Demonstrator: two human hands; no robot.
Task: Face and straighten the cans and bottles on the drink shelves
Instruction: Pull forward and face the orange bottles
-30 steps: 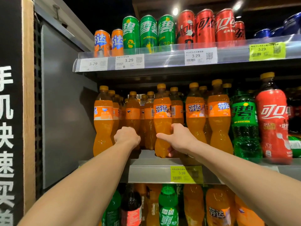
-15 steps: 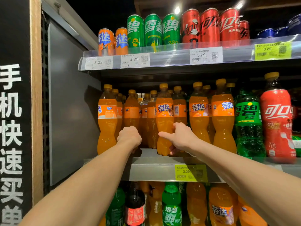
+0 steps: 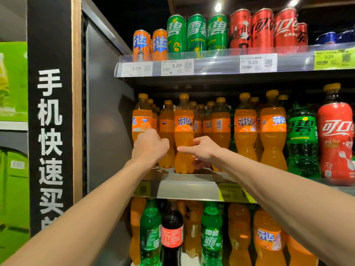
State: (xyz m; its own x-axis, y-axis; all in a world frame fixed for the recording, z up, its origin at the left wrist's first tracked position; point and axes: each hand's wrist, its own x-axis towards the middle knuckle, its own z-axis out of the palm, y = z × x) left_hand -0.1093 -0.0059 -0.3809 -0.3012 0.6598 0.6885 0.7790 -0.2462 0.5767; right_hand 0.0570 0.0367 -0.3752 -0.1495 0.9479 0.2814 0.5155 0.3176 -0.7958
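Observation:
Orange soda bottles fill the left of the middle shelf (image 3: 192,189). My left hand (image 3: 150,145) curls around the waist of the leftmost orange bottle (image 3: 141,120), beside the second bottle (image 3: 166,129); its fingertips are hidden. My right hand (image 3: 203,152) grips the front orange bottle (image 3: 184,129), thumb across its front, fingers behind it. That bottle stands upright with its label forward. An orange bottle (image 3: 221,123) behind it to the right shows its barcode.
Green bottle (image 3: 302,131) and red cola bottle (image 3: 335,135) stand at the right. Orange, green and red cans (image 3: 196,33) line the top shelf above the price tags. More bottles (image 3: 211,237) fill the lower shelf. A grey side panel (image 3: 107,121) closes the left end.
My left hand has shifted left from the second orange bottle to the leftmost one. My right hand still holds the front bottle, now closer to the second bottle.

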